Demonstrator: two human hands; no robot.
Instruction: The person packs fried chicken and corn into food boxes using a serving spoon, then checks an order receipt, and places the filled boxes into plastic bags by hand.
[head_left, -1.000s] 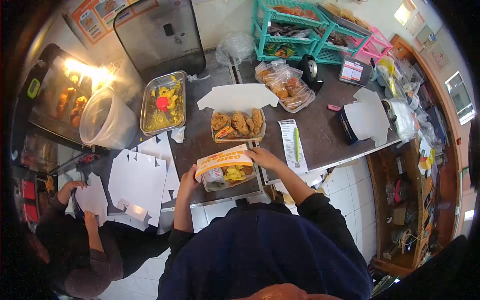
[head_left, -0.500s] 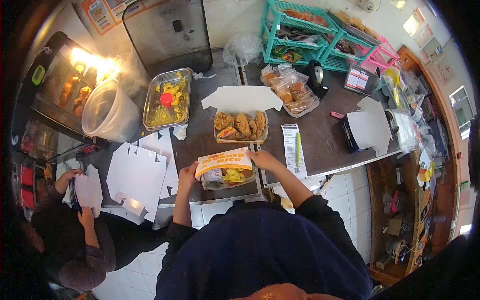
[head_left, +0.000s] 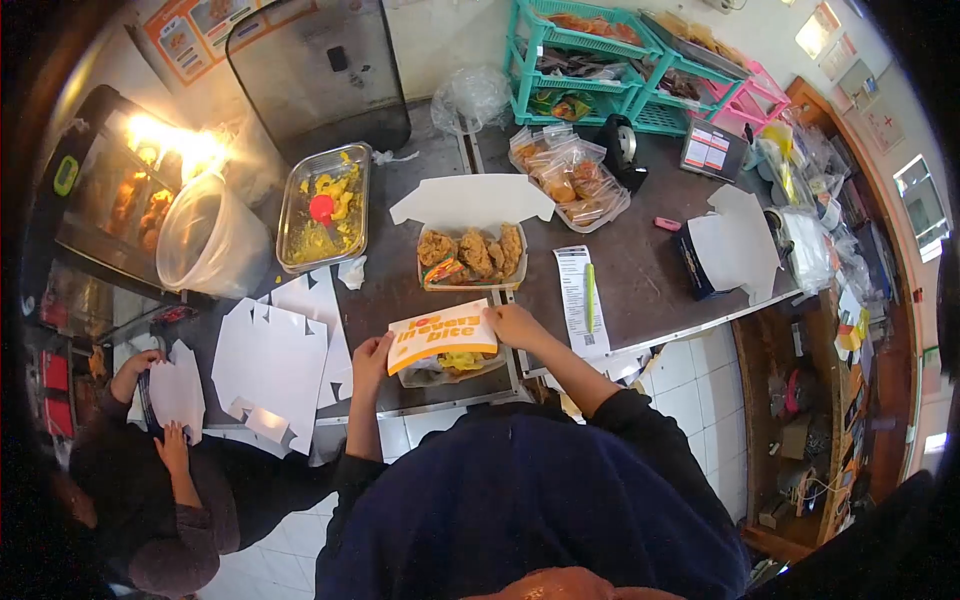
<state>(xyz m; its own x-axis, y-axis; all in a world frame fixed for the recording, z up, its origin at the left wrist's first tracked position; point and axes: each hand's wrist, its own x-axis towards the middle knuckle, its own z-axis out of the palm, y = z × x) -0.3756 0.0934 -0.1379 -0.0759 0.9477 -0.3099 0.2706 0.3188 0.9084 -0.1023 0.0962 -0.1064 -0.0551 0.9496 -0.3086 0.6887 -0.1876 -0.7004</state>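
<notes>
My left hand (head_left: 373, 362) grips the left edge of a white and orange printed box lid (head_left: 440, 332), and my right hand (head_left: 513, 327) holds its right edge. The lid is partly lowered over a food box. Yellow food (head_left: 462, 360) and a wrapped packet (head_left: 424, 373) show below its front edge. Just behind it stands an open box of fried chicken (head_left: 477, 254) with a red and green sachet (head_left: 443, 271) inside and its white flap raised. A printed receipt (head_left: 580, 300) with a green pen (head_left: 590, 298) on it lies to the right.
At left, a co-worker's hands (head_left: 172, 447) hold a folded box (head_left: 178, 391). White flat cartons (head_left: 270, 362), a metal tray (head_left: 286, 240) and a plastic bucket (head_left: 213, 238) are nearby. Bagged food (head_left: 572, 178), another box (head_left: 703, 262) and green racks (head_left: 578, 65) stand to the right.
The lid has come down and forward, covering more of the food in the near box. The whole view has shifted slightly. The co-worker's lower hand has opened out against the folded box.
</notes>
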